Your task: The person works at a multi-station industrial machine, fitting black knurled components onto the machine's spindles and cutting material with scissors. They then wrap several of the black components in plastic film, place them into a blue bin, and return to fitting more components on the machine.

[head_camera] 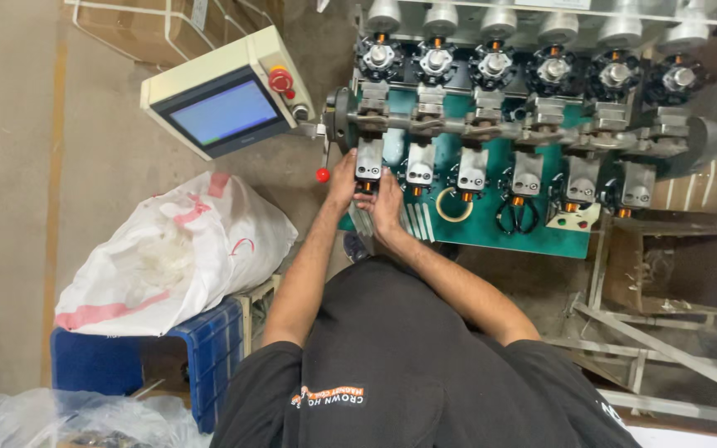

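A green winding machine (491, 228) carries a row of several metal holders, each with a small copper coil under it. Both my hands are at the leftmost holder (368, 159). My left hand (343, 178) grips the holder's left side. My right hand (385, 206) is just below it, fingers pinched around the small copper coil (367, 187) at the holder's lower end. The fingertips partly hide the coil. The other holders, such as the second one (421, 164), stand untouched to the right.
A tilted touch-screen panel (226, 112) with a red stop button (280, 80) juts out left of the machine, and a red-knobbed lever (323, 175) sits near my left hand. A tape roll (454, 205) and black scissors (518, 216) lie on the green plate. A white sack (176, 257) rests on a blue crate (209, 348); an open cardboard box (674, 270) is at right.
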A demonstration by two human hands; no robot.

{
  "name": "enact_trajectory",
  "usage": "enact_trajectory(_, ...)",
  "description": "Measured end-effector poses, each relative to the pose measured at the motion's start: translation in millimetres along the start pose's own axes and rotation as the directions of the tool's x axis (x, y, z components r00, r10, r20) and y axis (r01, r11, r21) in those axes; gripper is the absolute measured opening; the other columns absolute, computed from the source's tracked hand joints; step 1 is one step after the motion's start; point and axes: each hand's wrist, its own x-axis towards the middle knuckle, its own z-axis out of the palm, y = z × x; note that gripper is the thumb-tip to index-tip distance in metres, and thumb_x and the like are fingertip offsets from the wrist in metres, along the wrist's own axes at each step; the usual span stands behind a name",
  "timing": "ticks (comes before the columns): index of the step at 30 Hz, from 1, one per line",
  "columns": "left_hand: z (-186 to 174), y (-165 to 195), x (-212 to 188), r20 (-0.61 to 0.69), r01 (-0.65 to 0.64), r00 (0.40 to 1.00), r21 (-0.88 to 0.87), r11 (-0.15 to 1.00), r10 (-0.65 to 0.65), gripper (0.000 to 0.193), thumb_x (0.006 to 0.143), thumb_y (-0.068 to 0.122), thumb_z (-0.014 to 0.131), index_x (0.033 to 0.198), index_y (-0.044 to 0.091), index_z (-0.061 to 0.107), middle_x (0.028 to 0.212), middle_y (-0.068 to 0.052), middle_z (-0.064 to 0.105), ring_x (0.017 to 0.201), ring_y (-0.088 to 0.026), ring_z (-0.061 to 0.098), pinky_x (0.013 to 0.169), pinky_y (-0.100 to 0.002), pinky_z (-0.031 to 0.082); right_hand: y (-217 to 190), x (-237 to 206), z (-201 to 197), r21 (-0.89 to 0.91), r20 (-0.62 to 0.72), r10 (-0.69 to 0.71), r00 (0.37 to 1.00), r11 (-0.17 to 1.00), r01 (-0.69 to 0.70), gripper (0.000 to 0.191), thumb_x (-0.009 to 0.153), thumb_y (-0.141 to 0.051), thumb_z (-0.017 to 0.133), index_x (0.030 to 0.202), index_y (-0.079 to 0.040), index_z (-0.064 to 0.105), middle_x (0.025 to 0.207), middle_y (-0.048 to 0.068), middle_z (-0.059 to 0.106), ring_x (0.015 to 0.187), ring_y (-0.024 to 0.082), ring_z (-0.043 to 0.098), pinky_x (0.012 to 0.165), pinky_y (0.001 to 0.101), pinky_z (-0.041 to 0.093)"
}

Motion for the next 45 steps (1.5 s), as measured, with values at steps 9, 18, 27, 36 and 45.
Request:
enact_trajectory(9,-18.6,-45.5,-34.7,0.146,-0.047,0.989,0.457,0.888,-0.023,0.047,0.068,0.013,0.087,0.108,0.002,0.065,0.096,-0.011,0.071,0.09,-0.022,0.068,0.081,-0.037,0.055,19.2,6.6,-62.2,-0.614,0.052,0.129,0.99,0.786,-0.07,0.056,0.108,-0.053,0.043,0.112,-0.001,0.064,0.081,0.013,0.07,0.061,0.022,0.065,0.049,0.0294,0.049)
enact_trajectory(18,16.3,-53.8,-89.2,0.149,-0.348,0.933,0.609,0.713,0.327,0.039,0.079,0.018,0.086,0.115,0.008,0.076,0.099,-0.02,0.069,0.095,-0.034,0.068,0.084,-0.041,0.055,5.0,-2.8,-141.7,-0.664,0.174,-0.058,0.983,0.73,0.161,0.035,0.108,-0.033,0.055,0.116,-0.003,0.07,0.078,0.006,0.065,0.058,0.013,0.053,0.051,0.0291,0.041)
enact_trajectory(27,57.3,-50.7,-105.9,0.219,0.255,0.959,-0.372,0.893,-0.182,0.025,0.092,0.016,0.076,0.112,0.003,0.072,0.095,-0.003,0.074,0.076,-0.01,0.07,0.065,-0.03,0.059,-84.5,-12.9,-169.1,-0.656,0.621,-0.194,0.76,0.402,0.639,0.018,0.1,-0.015,0.07,0.112,-0.002,0.074,0.092,0.005,0.075,0.078,0.008,0.066,0.069,0.0275,0.053)
enact_trajectory(36,80.3,-20.3,-113.5,-0.072,-0.032,0.997,-0.414,0.91,0.002,0.038,0.091,0.029,0.07,0.123,0.01,0.062,0.1,-0.006,0.07,0.082,-0.014,0.067,0.059,-0.034,0.06,-163.0,-48.1,-118.5,-0.482,0.876,-0.175,0.449,-0.322,0.815,0.012,0.09,-0.014,0.076,0.101,-0.011,0.076,0.076,0.009,0.067,0.068,0.029,0.068,0.057,0.041,0.052)
enact_trajectory(45,91.7,-17.7,-107.6,0.113,0.207,0.978,-0.533,0.82,-0.173,0.038,0.098,0.041,0.064,0.114,0.007,0.063,0.094,-0.003,0.069,0.077,-0.012,0.068,0.058,-0.028,0.059,-155.8,-80.0,-94.9,-0.521,0.824,-0.365,0.434,-0.187,0.833,0.011,0.094,-0.011,0.074,0.104,-0.011,0.073,0.081,0.008,0.067,0.069,0.027,0.067,0.059,0.0389,0.052)
